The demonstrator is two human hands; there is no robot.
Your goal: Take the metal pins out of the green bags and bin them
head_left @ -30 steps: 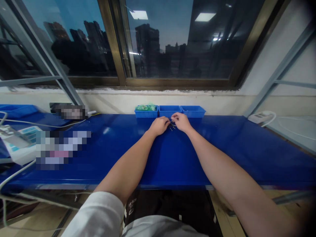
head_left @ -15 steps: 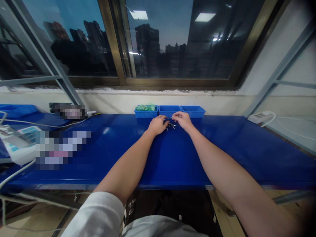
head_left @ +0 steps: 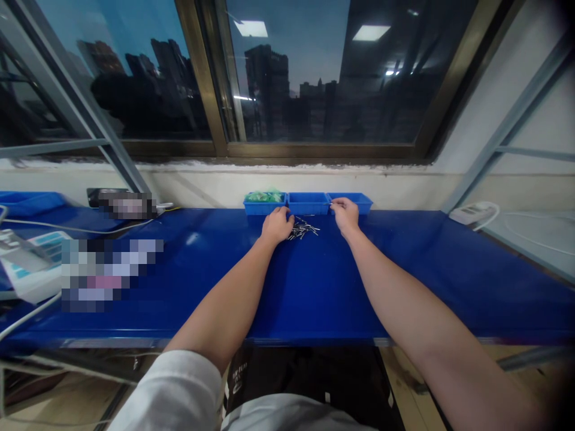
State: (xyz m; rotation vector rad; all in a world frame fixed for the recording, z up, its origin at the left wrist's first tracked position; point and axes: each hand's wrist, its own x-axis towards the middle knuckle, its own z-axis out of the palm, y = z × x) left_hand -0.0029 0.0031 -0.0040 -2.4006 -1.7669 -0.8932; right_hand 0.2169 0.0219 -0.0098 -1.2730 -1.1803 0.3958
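A small heap of thin metal pins (head_left: 304, 230), silvery and dark, lies on the blue table in front of the bins. Beside the heap's left edge rests my left hand (head_left: 277, 225), its thumb apart from its fingers and nothing visible in it. My right hand (head_left: 347, 216) is closed in a pinch at the front of the right blue bin (head_left: 362, 203). A slim metal pin (head_left: 332, 205) pokes out leftward from its fingertips. The middle blue bin (head_left: 308, 206) stands between the hands, and the left blue bin (head_left: 265, 208) holds green plastic bags (head_left: 264, 196).
The blue table (head_left: 314, 293) runs up to the wall under a window. To the left are a white device (head_left: 33, 263), cables, a blurred-out patch and another blue tray (head_left: 31, 202). A white power strip (head_left: 475, 212) lies at the right, near a grey metal frame (head_left: 507, 126).
My right hand has moved right, away from my left hand, to the right bin with a pin. My left hand has drawn slightly left, so more of the heap shows.
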